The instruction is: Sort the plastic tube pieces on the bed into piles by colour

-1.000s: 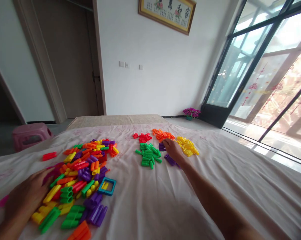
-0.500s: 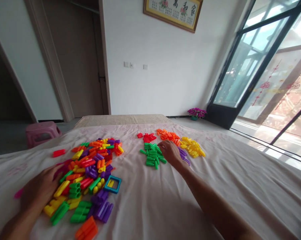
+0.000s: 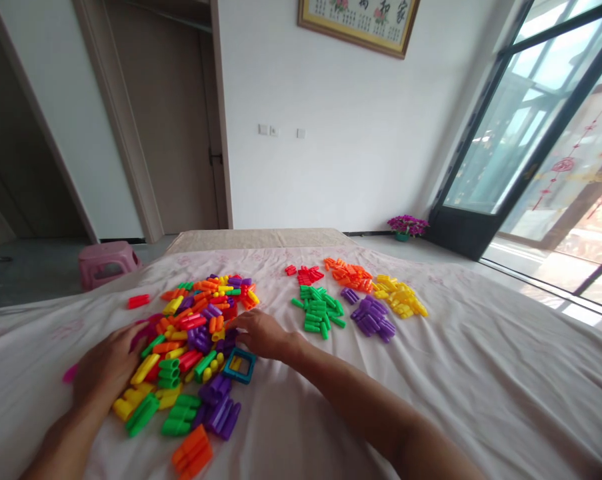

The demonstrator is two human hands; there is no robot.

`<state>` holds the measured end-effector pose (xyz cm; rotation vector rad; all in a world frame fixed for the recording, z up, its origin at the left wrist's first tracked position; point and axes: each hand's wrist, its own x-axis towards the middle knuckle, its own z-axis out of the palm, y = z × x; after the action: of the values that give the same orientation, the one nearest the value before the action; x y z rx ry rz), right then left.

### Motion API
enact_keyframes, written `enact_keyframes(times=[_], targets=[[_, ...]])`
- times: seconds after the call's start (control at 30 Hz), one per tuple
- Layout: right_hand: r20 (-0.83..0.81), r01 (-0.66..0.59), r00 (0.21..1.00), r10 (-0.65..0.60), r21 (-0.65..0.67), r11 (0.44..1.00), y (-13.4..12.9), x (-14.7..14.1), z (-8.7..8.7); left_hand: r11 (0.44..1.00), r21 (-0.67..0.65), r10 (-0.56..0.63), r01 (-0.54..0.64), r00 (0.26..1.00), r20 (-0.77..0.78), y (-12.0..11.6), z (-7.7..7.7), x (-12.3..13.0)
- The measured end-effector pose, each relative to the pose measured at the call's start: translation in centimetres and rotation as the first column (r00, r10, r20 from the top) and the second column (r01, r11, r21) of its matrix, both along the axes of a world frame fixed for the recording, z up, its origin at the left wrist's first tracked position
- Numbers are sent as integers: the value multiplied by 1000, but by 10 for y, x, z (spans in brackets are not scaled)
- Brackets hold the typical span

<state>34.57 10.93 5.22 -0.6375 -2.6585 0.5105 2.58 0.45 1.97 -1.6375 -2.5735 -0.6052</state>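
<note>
A mixed pile of colourful plastic pieces (image 3: 181, 353) lies on the left of the cloth. My left hand (image 3: 111, 357) rests at the pile's left edge, its fingers around a magenta piece (image 3: 143, 331). At the pile's right side my right hand (image 3: 261, 333) reaches in, thumb and fingertips close to orange and purple pieces; whether it grips one is hard to see. Just below it lies a blue square frame (image 3: 239, 365). Further right are separate groups: green (image 3: 321, 310), purple (image 3: 373, 318), red (image 3: 309, 275), orange (image 3: 349, 273) and yellow pieces (image 3: 401, 297).
A pale wrinkled cloth (image 3: 301, 413) covers the surface under everything. Beyond its left edge stands a pink stool (image 3: 108, 261). Magenta flowers (image 3: 408, 225) stand on the floor by the glass door, and a framed picture hangs on the wall.
My right hand has moved left from the sorted groups to the mixed pile, uncovering the purple group. The view has turned slightly left. My left hand stays by the magenta piece.
</note>
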Motion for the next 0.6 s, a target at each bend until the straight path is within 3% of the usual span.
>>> enact_keyframes(times=[0.17, 0.37, 0.47, 0.6], targets=[[71, 38, 996, -46, 109, 993, 4, -8, -9, 1000, -2, -1, 1, 1000, 6, 0, 0, 2], [92, 87, 991, -98, 119, 989, 4, 1, -10, 999, -33, -2, 3, 1000, 16, -2, 2, 2], [57, 106, 992, -109, 63, 992, 5, 10, -10, 999, -44, 5, -4, 1000, 23, -1, 2, 2], [-83, 137, 986, -146, -104, 985, 6, 26, -8, 999, -37, -3, 3, 1000, -2, 1, -6, -6]])
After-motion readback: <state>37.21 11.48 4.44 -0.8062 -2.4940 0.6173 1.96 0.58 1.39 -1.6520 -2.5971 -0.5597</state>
